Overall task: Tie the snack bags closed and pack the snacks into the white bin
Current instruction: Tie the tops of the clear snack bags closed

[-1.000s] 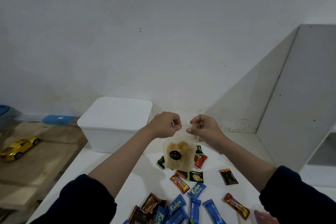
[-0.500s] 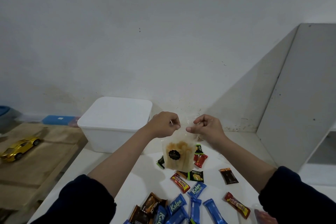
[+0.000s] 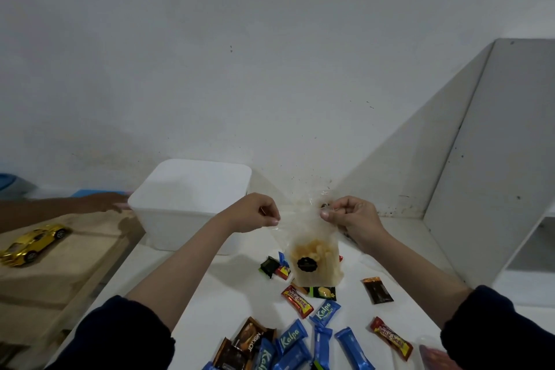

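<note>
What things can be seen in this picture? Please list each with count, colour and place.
snack bag: 1, clear, yellow snacks inside, held above table
white bin: 1, white, table's far left
table: 1, white
Kalpa bars: several, blue, near edge
Beng-beng bars: 2, red, centre and right
dark wrappers: several, brown or black, scattered
toy car: 1, gold, wooden surface, left
another person's arm: 1, far left
left hand: pinching bag top
right hand: pinching bag top

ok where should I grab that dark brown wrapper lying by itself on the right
Take the dark brown wrapper by its long edges, coming straight down from above. It lies flat on the white table, apart from the other snacks, so both sides are free to pinch.
</note>
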`<state>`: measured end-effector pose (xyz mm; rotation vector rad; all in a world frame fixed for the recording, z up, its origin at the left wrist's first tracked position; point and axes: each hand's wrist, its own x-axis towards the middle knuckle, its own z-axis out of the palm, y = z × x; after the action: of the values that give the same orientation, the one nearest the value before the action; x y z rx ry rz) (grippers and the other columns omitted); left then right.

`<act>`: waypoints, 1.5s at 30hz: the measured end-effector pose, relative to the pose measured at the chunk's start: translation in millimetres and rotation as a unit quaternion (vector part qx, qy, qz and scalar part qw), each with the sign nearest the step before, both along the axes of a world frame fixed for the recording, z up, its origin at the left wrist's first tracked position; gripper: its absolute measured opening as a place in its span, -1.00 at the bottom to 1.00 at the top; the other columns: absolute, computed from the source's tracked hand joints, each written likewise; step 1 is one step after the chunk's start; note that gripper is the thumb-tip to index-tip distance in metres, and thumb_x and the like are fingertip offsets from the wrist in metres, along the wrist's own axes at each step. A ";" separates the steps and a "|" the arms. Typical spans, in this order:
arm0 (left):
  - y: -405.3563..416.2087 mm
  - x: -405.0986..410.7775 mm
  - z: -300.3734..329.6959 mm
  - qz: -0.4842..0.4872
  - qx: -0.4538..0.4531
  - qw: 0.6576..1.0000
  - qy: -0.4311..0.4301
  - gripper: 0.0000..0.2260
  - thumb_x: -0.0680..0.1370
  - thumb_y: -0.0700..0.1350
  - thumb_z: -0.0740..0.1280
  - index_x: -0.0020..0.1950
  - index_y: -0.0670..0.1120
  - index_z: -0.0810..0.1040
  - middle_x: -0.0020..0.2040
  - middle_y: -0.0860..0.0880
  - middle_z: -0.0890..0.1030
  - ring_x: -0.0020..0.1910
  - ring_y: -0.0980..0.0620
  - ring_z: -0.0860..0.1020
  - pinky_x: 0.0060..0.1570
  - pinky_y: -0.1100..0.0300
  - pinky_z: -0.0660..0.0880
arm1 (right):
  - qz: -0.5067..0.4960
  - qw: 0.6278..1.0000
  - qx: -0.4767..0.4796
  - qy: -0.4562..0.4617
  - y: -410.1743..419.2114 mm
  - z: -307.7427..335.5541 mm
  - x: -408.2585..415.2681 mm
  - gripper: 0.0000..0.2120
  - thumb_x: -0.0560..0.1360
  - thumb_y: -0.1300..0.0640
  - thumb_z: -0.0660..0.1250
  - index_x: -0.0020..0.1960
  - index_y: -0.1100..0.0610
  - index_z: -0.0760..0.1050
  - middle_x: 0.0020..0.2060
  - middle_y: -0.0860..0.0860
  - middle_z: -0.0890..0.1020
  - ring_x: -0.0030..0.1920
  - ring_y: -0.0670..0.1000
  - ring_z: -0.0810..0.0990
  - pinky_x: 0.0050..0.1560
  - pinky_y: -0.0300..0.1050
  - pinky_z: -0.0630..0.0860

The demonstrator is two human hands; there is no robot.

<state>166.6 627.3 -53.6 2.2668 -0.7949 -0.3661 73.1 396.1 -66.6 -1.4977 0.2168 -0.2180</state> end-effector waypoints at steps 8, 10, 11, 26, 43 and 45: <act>-8.1 -4.1 0.6 0.047 -0.029 0.998 -0.007 -0.83 0.49 -0.37 0.30 -0.13 -0.10 0.54 -0.21 0.05 0.55 -0.24 0.16 0.54 -0.26 0.36 0.45 | -0.025 1.000 -0.005 0.000 -2.5 -11.9 1.3 -0.74 0.36 0.35 0.47 0.00 0.33 0.49 -0.40 0.13 0.43 -0.53 -0.10 0.47 -0.55 -0.32 0.38; -11.4 -4.1 0.0 0.045 -0.002 0.999 -0.025 -0.75 0.46 -0.43 0.20 -0.11 -0.10 0.51 -0.14 0.01 0.54 -0.15 0.11 0.55 -0.21 0.26 0.46 | -0.008 0.997 -0.077 0.008 -2.1 -12.2 3.6 -0.81 0.38 0.29 0.47 -0.05 0.25 0.54 -0.31 0.16 0.46 -0.35 0.04 0.52 -0.44 -0.28 0.46; -12.2 -4.7 0.6 0.040 0.016 0.999 -0.033 -0.73 0.44 -0.45 0.16 -0.09 -0.11 0.49 -0.10 0.00 0.53 -0.12 0.12 0.55 -0.19 0.22 0.47 | 0.008 0.992 -0.127 0.012 -1.8 -11.3 4.1 -0.87 0.40 0.26 0.47 -0.08 0.19 0.55 -0.28 0.15 0.47 -0.29 0.06 0.50 -0.37 -0.26 0.47; -32.3 -22.0 -16.1 0.204 -0.134 0.966 -0.085 -0.74 0.46 -0.01 0.44 0.04 -0.06 0.46 -0.04 0.03 0.47 -0.10 0.11 0.51 -0.06 0.21 0.48 | 0.066 0.970 -0.223 0.076 27.6 -1.2 8.5 -0.88 0.50 0.13 0.35 -0.19 0.14 0.54 -0.30 0.04 0.63 -0.21 0.04 0.67 -0.26 -0.12 0.50; -44.5 -34.7 -23.1 0.163 -0.236 0.930 0.230 -0.94 0.53 -0.25 0.34 -0.08 -0.25 0.57 -0.19 -0.18 0.68 -0.27 0.04 0.69 -0.26 0.25 0.61 | 0.053 0.984 0.046 0.164 37.2 -11.8 -1.7 -0.90 0.52 0.31 0.29 -0.09 0.30 0.57 -0.23 0.13 0.64 -0.24 0.03 0.62 -0.37 -0.13 0.51; -46.1 -36.1 -24.4 0.162 -0.239 0.931 0.223 -0.94 0.54 -0.26 0.33 -0.11 -0.23 0.57 -0.20 -0.18 0.68 -0.27 0.03 0.69 -0.25 0.24 0.61 | 0.042 0.988 -0.028 0.143 37.6 -15.6 -2.0 -0.86 0.54 0.28 0.27 -0.06 0.34 0.57 -0.25 0.10 0.64 -0.27 -0.02 0.61 -0.37 -0.15 0.50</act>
<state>130.4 581.2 -78.0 1.7185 -0.2289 -0.4519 71.1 433.6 -82.2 -1.5873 0.3788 0.0599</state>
